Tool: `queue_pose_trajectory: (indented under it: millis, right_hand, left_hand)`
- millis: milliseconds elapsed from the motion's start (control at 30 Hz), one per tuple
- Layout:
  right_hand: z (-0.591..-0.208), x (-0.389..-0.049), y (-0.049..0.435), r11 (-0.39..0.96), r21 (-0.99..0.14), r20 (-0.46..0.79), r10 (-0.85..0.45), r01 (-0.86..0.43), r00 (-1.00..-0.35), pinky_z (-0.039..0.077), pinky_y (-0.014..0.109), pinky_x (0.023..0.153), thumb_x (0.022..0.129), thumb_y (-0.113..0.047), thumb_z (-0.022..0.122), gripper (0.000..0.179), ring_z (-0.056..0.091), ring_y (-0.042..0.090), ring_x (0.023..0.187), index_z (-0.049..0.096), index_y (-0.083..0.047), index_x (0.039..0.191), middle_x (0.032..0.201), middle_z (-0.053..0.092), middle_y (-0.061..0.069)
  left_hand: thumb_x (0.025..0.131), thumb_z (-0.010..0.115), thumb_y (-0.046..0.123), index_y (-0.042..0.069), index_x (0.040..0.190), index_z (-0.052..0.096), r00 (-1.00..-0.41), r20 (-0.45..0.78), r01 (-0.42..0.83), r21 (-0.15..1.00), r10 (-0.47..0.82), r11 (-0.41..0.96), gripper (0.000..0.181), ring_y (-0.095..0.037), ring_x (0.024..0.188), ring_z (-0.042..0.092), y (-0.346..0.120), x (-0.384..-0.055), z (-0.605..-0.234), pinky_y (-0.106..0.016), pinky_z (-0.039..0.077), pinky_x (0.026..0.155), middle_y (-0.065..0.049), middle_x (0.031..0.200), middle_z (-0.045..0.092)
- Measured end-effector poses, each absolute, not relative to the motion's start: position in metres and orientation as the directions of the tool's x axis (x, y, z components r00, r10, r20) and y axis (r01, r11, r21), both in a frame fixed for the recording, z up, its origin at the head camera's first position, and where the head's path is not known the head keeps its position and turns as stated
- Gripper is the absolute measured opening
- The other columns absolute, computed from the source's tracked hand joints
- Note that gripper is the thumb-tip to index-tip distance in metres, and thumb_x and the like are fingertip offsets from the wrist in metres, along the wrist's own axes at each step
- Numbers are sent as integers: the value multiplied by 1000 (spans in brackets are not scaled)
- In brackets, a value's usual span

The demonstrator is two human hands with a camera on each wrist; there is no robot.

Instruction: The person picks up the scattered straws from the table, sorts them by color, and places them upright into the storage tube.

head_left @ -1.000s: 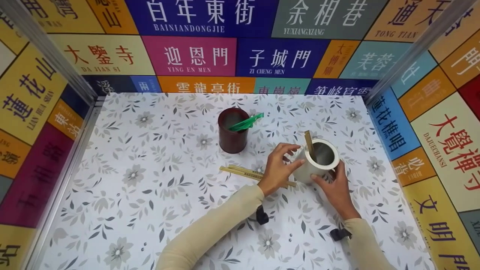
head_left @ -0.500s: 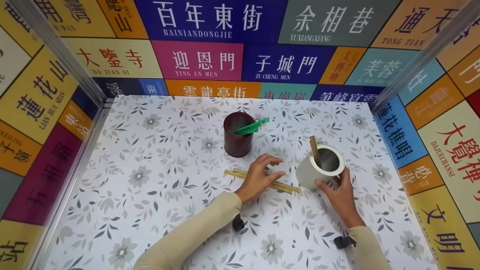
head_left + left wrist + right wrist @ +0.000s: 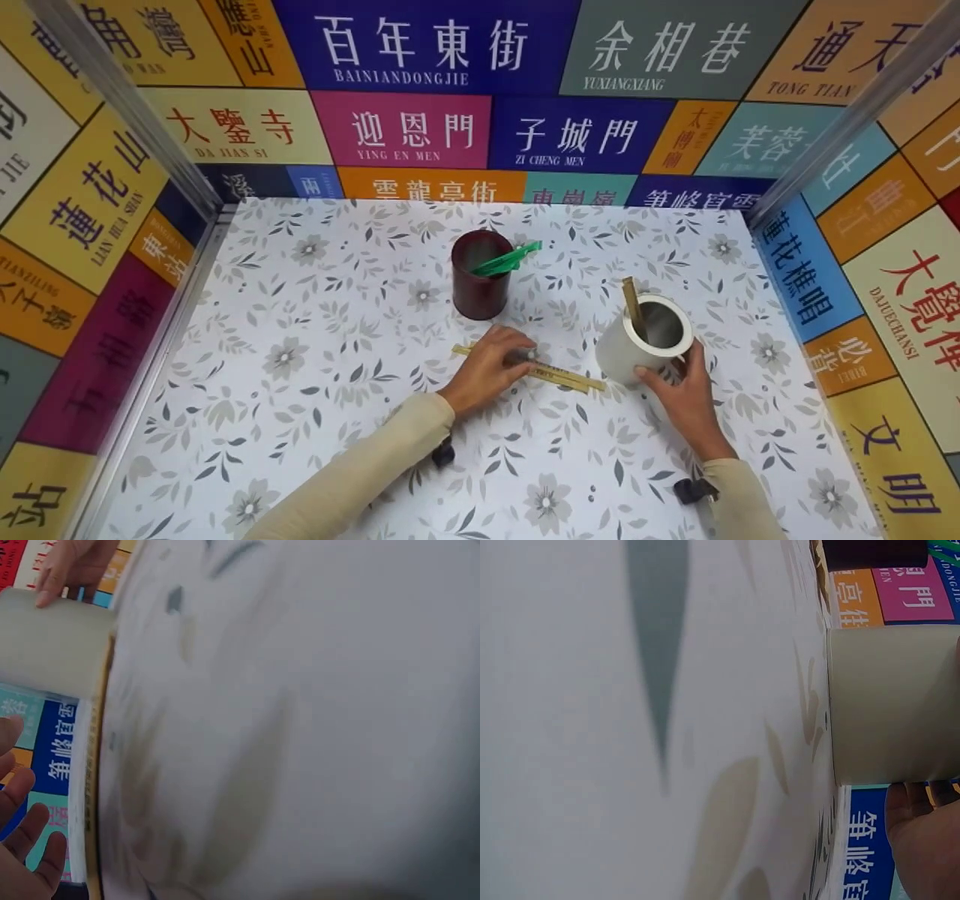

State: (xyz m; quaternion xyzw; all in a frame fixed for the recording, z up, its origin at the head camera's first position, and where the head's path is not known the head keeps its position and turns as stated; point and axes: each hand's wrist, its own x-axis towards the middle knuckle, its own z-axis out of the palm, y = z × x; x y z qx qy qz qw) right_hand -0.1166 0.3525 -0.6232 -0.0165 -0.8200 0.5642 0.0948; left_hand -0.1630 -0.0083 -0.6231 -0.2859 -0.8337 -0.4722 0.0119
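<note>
My right hand (image 3: pixel 686 397) holds a white cylindrical cup (image 3: pixel 619 356) at its near right side, thumb in front and fingers round the side. The cup stands upright on the table, and a narrow yellow-brown strip (image 3: pixel 633 304) leans out of it. Above several slim yellow strips with dark print (image 3: pixel 562 375) is my left hand (image 3: pixel 487 371), fingers loosely bent. In the left wrist view those fingers (image 3: pixel 30 832) are spread, apart from the strip (image 3: pixel 93 787) on the table, and grip nothing. The left hand partly hides the strips in the head view.
A dark red-brown cup (image 3: pixel 480 292) stands farther back, left of the white one, with green strips (image 3: pixel 508 260) leaning out to the right. A floral cloth (image 3: pixel 300 405) covers the table. Printed panels (image 3: pixel 405 131) wall the back and both sides.
The left hand has left the white cup and moved left over the yellow strips. The right hand keeps hold of the cup. The head view has shifted slightly.
</note>
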Motion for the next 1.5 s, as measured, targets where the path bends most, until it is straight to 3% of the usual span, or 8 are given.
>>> queue_pose_trajectory:
  millis: [300, 567, 767, 933, 1167, 1333, 1500]
  right_hand:
    - [-620, -118, 353, 360, -931, 127, 149, -66, -981, 36, 15, 119, 91, -3, 90, 95, 42, 12, 149, 35, -9, 168, 163, 47, 7]
    - [-622, -116, 353, 357, -933, 107, 152, -46, -983, 36, 20, 122, 90, -4, 91, 98, 42, 13, 149, 33, -9, 169, 164, 47, 10]
    - [-623, -114, 353, 373, -927, 114, 156, -48, -981, 36, 16, 119, 91, -4, 91, 97, 43, 17, 151, 34, -8, 169, 164, 46, 11]
    - [-623, -116, 353, 363, -930, 119, 139, -61, -983, 37, 16, 119, 92, -5, 90, 95, 43, 12, 149, 33, -7, 168, 163, 46, 12]
    - [-623, -116, 354, 360, -931, 118, 143, -59, -983, 37, 19, 120, 93, -6, 90, 92, 43, 9, 149, 35, -7, 166, 163, 47, 9]
    - [-622, -116, 353, 371, -927, 107, 138, -48, -985, 36, 24, 124, 93, -9, 90, 95, 41, 9, 150, 33, -10, 169, 165, 45, 8]
    - [-623, -116, 353, 368, -929, 110, 144, -50, -984, 36, 19, 121, 94, -10, 90, 93, 42, 7, 149, 34, -11, 169, 163, 47, 6]
  left_hand:
    - [100, 84, 16, 5, 123, 81, -770, 341, 601, 674, 539, 431, 25, -21, 115, 65, -18, -162, -634, -37, 55, 102, -5, 118, 76]
    - [101, 82, 22, 15, 111, 85, -688, 415, 725, 416, 595, 548, 12, -21, 109, 61, -24, -162, -641, -44, 49, 92, 0, 110, 74]
    - [102, 80, 24, 18, 111, 85, -666, 415, 744, 317, 619, 588, 12, -21, 107, 60, -25, -163, -646, -45, 46, 91, 1, 108, 74]
    - [103, 79, 25, 20, 106, 85, -654, 399, 751, 245, 642, 613, 9, -19, 103, 60, -24, -164, -642, -45, 45, 88, 4, 105, 74]
    - [101, 74, 19, 21, 97, 84, -574, 375, 775, -38, 728, 630, 10, -20, 94, 59, -19, -164, -633, -43, 46, 85, 4, 96, 72]
    - [98, 72, 12, 21, 90, 81, -594, 344, 728, -156, 727, 668, 15, -21, 90, 58, -16, -160, -628, -43, 47, 82, 2, 91, 68]
    - [101, 73, 13, 19, 91, 81, -656, 320, 713, -34, 684, 700, 14, -23, 90, 61, -16, -157, -622, -43, 48, 80, 0, 91, 69]
